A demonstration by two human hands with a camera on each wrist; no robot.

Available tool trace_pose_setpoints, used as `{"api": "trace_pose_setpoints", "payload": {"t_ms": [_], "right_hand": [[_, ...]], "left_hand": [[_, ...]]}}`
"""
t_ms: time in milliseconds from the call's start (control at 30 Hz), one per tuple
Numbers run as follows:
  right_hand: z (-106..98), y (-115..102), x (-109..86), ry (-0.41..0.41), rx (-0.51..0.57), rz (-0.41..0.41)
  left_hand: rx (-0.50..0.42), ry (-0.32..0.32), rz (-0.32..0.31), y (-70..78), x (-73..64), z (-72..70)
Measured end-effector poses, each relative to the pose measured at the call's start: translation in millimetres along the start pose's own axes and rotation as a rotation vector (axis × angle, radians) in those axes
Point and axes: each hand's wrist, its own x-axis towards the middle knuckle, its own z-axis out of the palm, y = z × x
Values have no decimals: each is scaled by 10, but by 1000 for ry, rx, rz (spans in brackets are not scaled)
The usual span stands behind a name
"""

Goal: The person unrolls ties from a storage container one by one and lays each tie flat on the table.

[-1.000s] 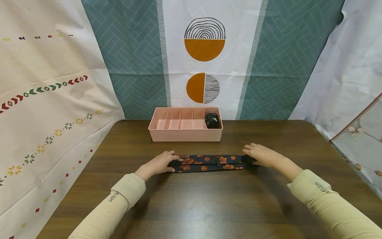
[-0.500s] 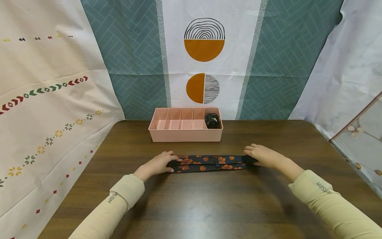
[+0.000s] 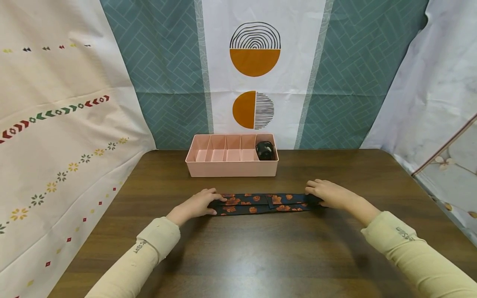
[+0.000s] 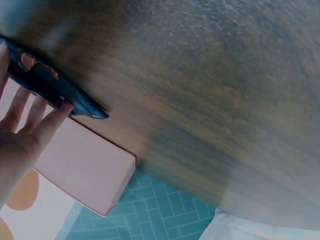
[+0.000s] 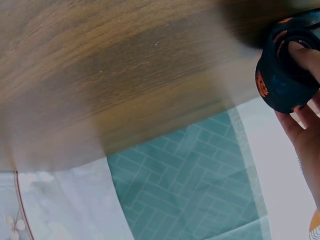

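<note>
A dark navy necktie (image 3: pixel 253 205) with orange flowers lies stretched sideways across the brown table, its two layers showing and a keeper loop near the middle. My left hand (image 3: pixel 199 203) pinches its left end; in the left wrist view, fingers (image 4: pixel 47 122) reach under the dark fabric (image 4: pixel 50 82). At the other end my right hand (image 3: pixel 331 194) holds a rolled part of the tie. That roll (image 5: pixel 282 82) shows its coiled layers in the right wrist view, with the thumb (image 5: pixel 305 57) pressed into its centre and other fingers against its outside.
Behind the tie stands a pink divided box (image 3: pixel 231 169), with a black rolled item (image 3: pixel 265 151) in its rightmost compartment. The wooden table (image 3: pixel 238 248) ends at a patterned curtain (image 3: pixel 171 103) at the back.
The left hand has shifted very slightly left and the right hand slightly right. The keeper loop has slid a little to the left. The box stays put.
</note>
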Motion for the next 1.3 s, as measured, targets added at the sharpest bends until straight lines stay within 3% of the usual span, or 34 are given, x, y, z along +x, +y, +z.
{"api": "trace_pose_setpoints", "payload": {"t_ms": [500, 900, 1300], "right_hand": [[7, 0, -12, -16, -72, -8], [24, 15, -8, -43, 7, 31], [-7, -1, -3, -41, -46, 21]], "left_hand": [[9, -4, -5, -61, -21, 5], [1, -13, 1, -109, -36, -21], [-17, -20, -27, -146, -52, -16]]}}
